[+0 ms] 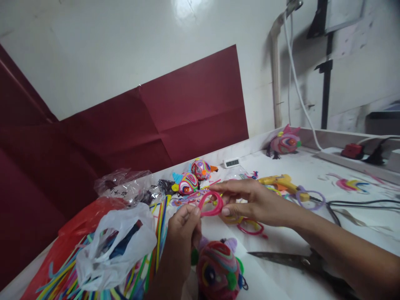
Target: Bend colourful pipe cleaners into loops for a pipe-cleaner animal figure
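Observation:
Between my two hands is a pink pipe cleaner [215, 211] bent into a looped oval. My left hand [184, 225] pinches its left side between thumb and fingertips. At the loop's right side, the thumb and fingers of my right hand [250, 202] close on it too. Just below them sits a round, multicoloured pipe-cleaner ball figure [218, 268] with a big eye, green pompoms and purple ears. Beneath my right hand lies a red loop of pipe cleaner [251, 227]. Scissors [281, 258] rest partly under my right forearm.
Loose pipe cleaners [62, 275], a white plastic bag [100, 258] and a red bag [87, 216] lie at left. Decorated balls [186, 183] stand behind my hands, another figure [285, 141] farther back. At right are a yellow glue gun [279, 181], black cables [359, 203] and a power strip [334, 156].

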Motion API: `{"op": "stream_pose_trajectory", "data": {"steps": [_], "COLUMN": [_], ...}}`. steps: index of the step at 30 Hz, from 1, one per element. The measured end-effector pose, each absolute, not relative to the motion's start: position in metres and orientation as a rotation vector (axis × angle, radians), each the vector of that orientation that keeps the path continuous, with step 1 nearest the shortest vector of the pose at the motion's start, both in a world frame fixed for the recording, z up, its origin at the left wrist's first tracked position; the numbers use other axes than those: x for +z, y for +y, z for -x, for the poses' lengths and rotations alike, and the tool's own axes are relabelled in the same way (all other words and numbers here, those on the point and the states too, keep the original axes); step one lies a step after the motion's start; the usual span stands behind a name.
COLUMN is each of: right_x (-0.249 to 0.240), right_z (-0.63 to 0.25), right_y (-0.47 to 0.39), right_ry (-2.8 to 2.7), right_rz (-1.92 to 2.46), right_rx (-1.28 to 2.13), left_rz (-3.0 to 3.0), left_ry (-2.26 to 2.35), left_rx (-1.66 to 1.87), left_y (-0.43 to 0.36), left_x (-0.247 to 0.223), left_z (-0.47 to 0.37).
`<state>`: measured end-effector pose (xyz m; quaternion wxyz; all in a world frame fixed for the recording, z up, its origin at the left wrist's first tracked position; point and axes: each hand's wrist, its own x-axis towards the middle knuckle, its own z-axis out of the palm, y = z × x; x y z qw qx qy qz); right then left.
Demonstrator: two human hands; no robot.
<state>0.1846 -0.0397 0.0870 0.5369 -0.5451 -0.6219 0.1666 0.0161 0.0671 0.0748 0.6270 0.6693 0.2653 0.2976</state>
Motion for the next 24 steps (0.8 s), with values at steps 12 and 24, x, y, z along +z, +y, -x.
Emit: {"op": "stream_pose_trajectory", "data": {"steps": [12, 24], "right_x": [0.0897, 0.0827], "right_z": [-0.1824, -0.1832], "right_y": [-0.0396, -0.0352], "right_ry": [-1.455, -1.551], "right_rz": [1.277, 1.263], "right_rx": [0.413, 0.319], "left_rz": [-1.561, -1.565], "left_ry": [0.622, 0.616], "left_rx": [0.636, 0.67], "left_y": [0.0627, 0.0645], "left_x": [0.0742, 0.0733], "left_z": [-0.0154, -0.0157]}}
